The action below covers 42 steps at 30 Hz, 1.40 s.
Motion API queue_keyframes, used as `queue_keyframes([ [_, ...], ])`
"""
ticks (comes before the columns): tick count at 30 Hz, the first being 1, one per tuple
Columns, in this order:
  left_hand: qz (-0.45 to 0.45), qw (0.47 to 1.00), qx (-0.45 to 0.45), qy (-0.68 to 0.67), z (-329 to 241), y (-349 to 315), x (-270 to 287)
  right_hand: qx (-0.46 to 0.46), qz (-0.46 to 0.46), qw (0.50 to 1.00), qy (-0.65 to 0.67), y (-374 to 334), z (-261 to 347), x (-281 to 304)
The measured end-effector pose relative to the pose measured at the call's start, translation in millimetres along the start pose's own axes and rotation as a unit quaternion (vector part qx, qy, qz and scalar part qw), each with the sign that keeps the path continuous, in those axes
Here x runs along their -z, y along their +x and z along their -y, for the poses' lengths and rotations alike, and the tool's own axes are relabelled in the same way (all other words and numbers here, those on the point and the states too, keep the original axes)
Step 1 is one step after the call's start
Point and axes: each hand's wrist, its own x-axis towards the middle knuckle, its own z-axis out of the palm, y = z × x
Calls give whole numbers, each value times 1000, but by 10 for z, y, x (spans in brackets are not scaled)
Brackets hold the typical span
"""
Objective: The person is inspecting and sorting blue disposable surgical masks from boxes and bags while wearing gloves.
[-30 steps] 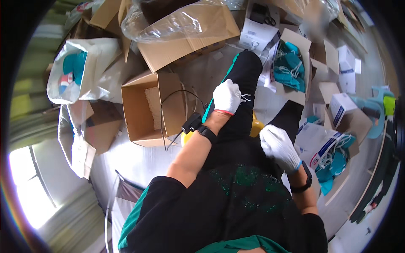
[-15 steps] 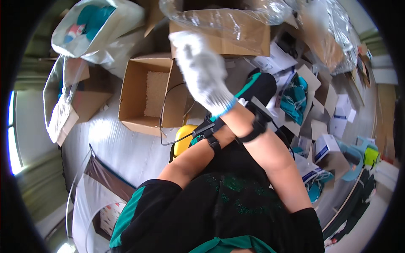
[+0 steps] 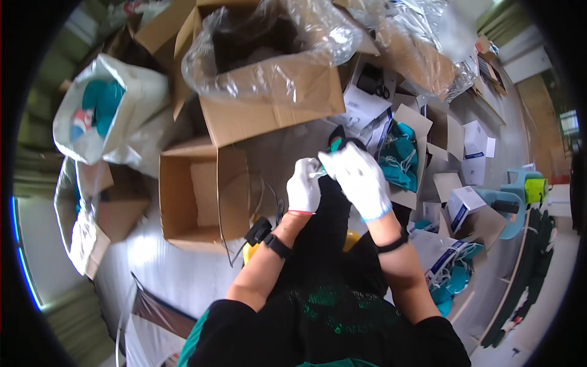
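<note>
My left hand [image 3: 304, 186], in a white knit glove with a red cuff edge, is closed in a pinch in front of my body. A small pale piece with a hint of teal shows at its fingertips, too small to name. Close on its right is my right hand [image 3: 358, 180], in a white glove with a blue cuff edge. Its fingers are bent together toward the same spot, slightly blurred, and what they hold is hidden. Below and behind the hands lie my dark-clothed legs. An open cardboard box [image 3: 235, 202] stands just left of my left hand.
Ahead is a large carton [image 3: 275, 110] lined with clear plastic. A white sack [image 3: 147, 92] with teal things stands at the far left. On the right, open boxes hold teal items with white cords [image 3: 400, 159]. A blue stool [image 3: 501, 211] stands beyond. A thin black cable [image 3: 223, 235] loops beside the left box.
The view has shifted, showing more of the large carton. My right arm no longer crosses over the left; the right hand has come back, and both hands now meet in front of me.
</note>
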Motion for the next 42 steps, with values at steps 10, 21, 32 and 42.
queue_keyframes([
  [10,-318,874,-336,-148,-1232,2407,625,-681,-153,196,689,-2166,144,349],
  [21,112,965,122,-203,7,4120,632,-709,-197,189,651,-2457,302,304],
  [32,88,986,115,-85,-171,4000,270,-725,-178,189,638,-2527,143,166],
  [42,186,889,222,-354,53,4303,305,-709,-227,48,666,-2713,26,135],
])
